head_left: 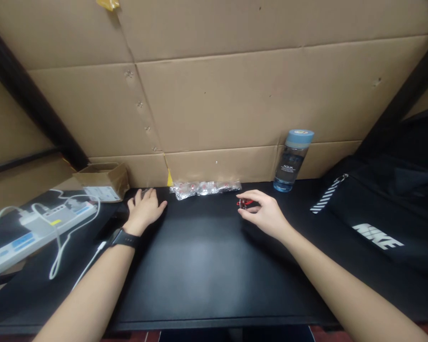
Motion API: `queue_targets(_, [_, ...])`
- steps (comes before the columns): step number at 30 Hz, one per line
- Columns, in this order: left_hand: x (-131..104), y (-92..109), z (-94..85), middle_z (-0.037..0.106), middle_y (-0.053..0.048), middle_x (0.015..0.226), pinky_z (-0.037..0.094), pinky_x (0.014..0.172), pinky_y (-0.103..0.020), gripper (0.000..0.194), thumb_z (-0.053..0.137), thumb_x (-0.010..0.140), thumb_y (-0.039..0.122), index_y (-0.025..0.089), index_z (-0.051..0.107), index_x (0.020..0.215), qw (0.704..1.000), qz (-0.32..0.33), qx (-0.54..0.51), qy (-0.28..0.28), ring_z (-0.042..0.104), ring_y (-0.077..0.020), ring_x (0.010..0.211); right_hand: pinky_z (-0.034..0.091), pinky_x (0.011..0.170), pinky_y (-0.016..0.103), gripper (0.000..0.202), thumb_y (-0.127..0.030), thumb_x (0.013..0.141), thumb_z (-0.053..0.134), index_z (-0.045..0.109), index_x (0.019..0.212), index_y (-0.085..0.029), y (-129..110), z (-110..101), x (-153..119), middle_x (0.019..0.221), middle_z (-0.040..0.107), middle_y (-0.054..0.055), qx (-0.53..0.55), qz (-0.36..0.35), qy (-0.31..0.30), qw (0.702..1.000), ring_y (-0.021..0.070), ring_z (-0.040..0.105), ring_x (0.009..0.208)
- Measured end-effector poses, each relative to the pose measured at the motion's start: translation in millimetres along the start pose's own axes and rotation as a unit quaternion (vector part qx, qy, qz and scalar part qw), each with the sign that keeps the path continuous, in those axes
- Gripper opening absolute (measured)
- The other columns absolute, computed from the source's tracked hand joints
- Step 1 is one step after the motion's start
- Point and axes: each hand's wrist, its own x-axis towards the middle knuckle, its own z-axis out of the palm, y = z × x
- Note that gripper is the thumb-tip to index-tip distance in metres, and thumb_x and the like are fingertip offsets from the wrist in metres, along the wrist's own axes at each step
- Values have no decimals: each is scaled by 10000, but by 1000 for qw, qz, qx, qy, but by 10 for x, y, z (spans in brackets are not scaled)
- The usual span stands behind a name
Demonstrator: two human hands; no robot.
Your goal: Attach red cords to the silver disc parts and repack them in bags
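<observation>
Between the thumb and fingers of my right hand (266, 213) is a small red and silver item (243, 203), held above the black table (192, 266); its kind is too small to make out. My left hand (145, 209), with a black watch on its wrist, reaches to the back left of the table. Its fingers are spread and point away from me, by a small shiny thing (145, 192) that they partly hide. Along the back wall, between my hands, lies a row of clear crinkled plastic packets (205, 188) with red bits inside.
A blue-capped water bottle (290, 161) stands at the back right, beside a black bag (378, 209). On the left are an open cardboard box (103, 178), a white power strip (39, 232) with looping cables, and a dark flat object (110, 225). Cardboard walls (217, 104) close off the back.
</observation>
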Motion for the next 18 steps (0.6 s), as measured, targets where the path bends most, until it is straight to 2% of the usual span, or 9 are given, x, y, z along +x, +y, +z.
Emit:
queue_targets(2, [-72, 112, -192, 482, -193, 1601, 231, 1176, -675, 626, 437, 997, 438, 116, 486, 1531, 994, 30, -9, 102, 239, -462, 1552, 704, 774, 340, 347, -220, 805, 769, 794, 1150, -246, -3, -3, 4, 1159, 704, 75, -6, 5, 7, 1000, 199, 736, 917])
queue_targets(4, [-195, 281, -410, 553, -160, 1549, 204, 1213, -606, 535, 438, 1013, 360, 165, 510, 1506, 976, 105, -51, 183, 302, -383, 1555, 702, 775, 342, 355, -213, 801, 766, 795, 1154, -240, -11, -15, 10, 1153, 714, 76, -9, 11, 17, 1000, 200, 739, 909])
queue_targets(6, [-378, 495, -601, 597, -124, 1514, 189, 1233, -563, 469, 466, 1016, 307, 212, 552, 1467, 947, 221, -100, 211, 339, -344, 1555, 701, 776, 340, 371, -217, 803, 760, 792, 1172, -237, -25, -33, 17, 1144, 724, 74, -6, 14, 28, 1000, 201, 740, 908])
queue_targets(7, [-488, 613, -671, 628, -113, 1482, 193, 1233, -556, 448, 489, 1011, 289, 229, 574, 1446, 930, 280, -118, 207, 375, -339, 1539, 700, 774, 338, 383, -220, 805, 757, 788, 1186, -236, -33, -42, 20, 1136, 728, 73, -5, 14, 33, 999, 202, 739, 913])
queue_targets(9, [-720, 853, -748, 652, -109, 1454, 242, 1218, -533, 433, 517, 1002, 262, 253, 598, 1428, 897, 393, -137, 149, 469, -327, 1481, 698, 765, 332, 414, -228, 807, 754, 775, 1220, -232, -46, -60, 25, 1122, 735, 71, -8, 16, 44, 999, 208, 739, 928])
queue_targets(12, [-1013, 1155, -718, 657, -108, 1447, 319, 1182, -509, 445, 576, 993, 276, 271, 594, 1437, 851, 506, -139, 5, 433, -338, 1506, 695, 738, 327, 433, -233, 796, 764, 761, 1229, -223, -44, -78, 34, 1107, 750, 74, -25, 20, 61, 998, 222, 744, 940])
queue_targets(15, [-1146, 1301, -613, 662, -69, 1438, 366, 1160, -468, 416, 578, 1002, 243, 303, 587, 1414, 819, 548, -150, -77, 502, -305, 1450, 685, 714, 322, 409, -235, 789, 770, 749, 1197, -219, -31, -92, 41, 1073, 763, 71, -36, 22, 66, 997, 229, 746, 937])
queue_targets(18, [-1144, 1295, -538, 654, -82, 1435, 362, 1172, -460, 375, 554, 1029, 258, 275, 550, 1404, 825, 531, -161, -109, 560, -279, 1384, 667, 734, 315, 444, -218, 791, 766, 710, 1231, -217, -53, -119, 40, 1089, 764, 64, -44, 10, 20, 999, 219, 740, 943])
